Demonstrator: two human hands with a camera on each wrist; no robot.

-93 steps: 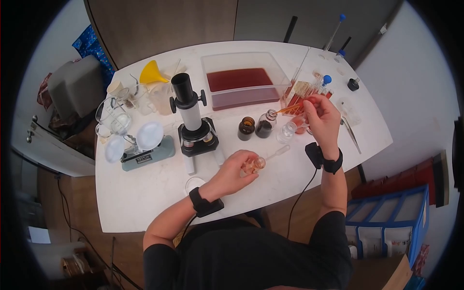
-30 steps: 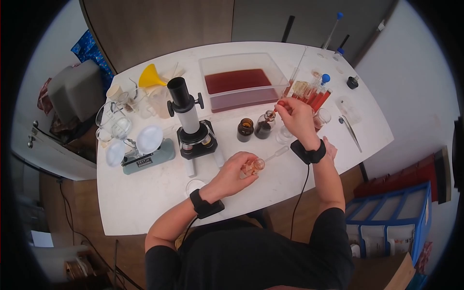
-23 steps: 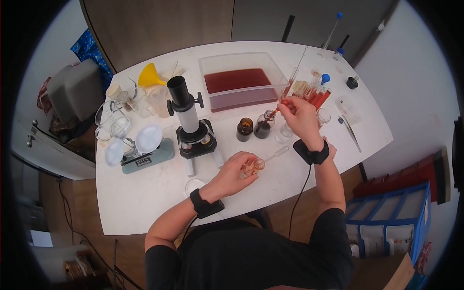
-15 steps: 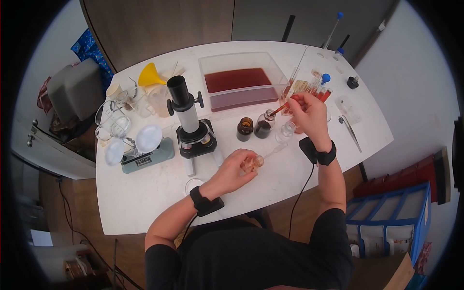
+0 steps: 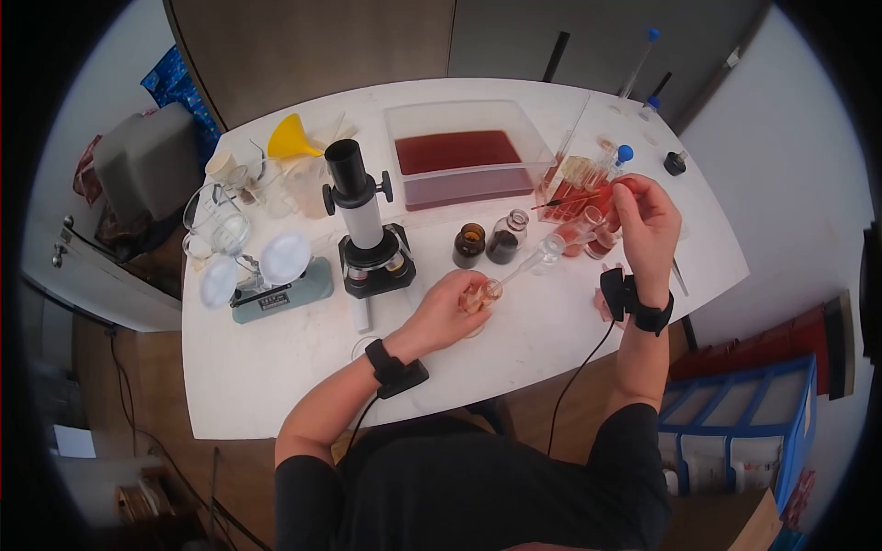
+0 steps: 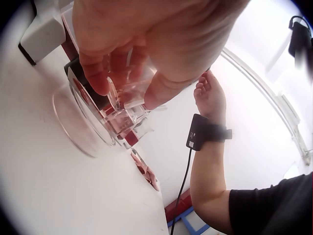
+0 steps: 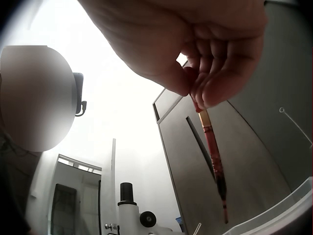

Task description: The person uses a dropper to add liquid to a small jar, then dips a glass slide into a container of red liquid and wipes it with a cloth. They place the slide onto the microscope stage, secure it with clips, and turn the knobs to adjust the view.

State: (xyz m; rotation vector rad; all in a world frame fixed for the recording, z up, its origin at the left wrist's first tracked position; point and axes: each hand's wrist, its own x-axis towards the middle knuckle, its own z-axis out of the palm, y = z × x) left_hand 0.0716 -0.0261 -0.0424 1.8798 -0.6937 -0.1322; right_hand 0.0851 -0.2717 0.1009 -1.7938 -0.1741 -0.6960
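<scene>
The left hand point(image 5: 439, 319) grips a small clear glass bottle point(image 5: 491, 290) low over the table, fingers curled round it, as the left wrist view also shows. The raised right hand point(image 5: 650, 228) pinches the red bulb of a glass dropper point(image 5: 582, 198). In the right wrist view the dropper point(image 7: 213, 152) slants down from the fingers, with reddish and dark liquid inside. Its tip stands clear of the open glass bottle of dark contents point(image 5: 504, 241). A brown bottle point(image 5: 469, 242) stands left of that one. A clear plastic pipette point(image 5: 527, 267) lies beside the held bottle.
A microscope point(image 5: 364, 225) and a balance scale point(image 5: 281, 299) stand at left. Behind are a tub of red liquid point(image 5: 470, 188), a yellow funnel point(image 5: 290, 140) and a rack of red tubes point(image 5: 568, 204). Glass vessels stand near the right hand.
The right hand has drawn back to the right, taking the dropper tip out of the mouth of the dark-filled clear bottle. The left hand still grips its bottle, slightly shifted.
</scene>
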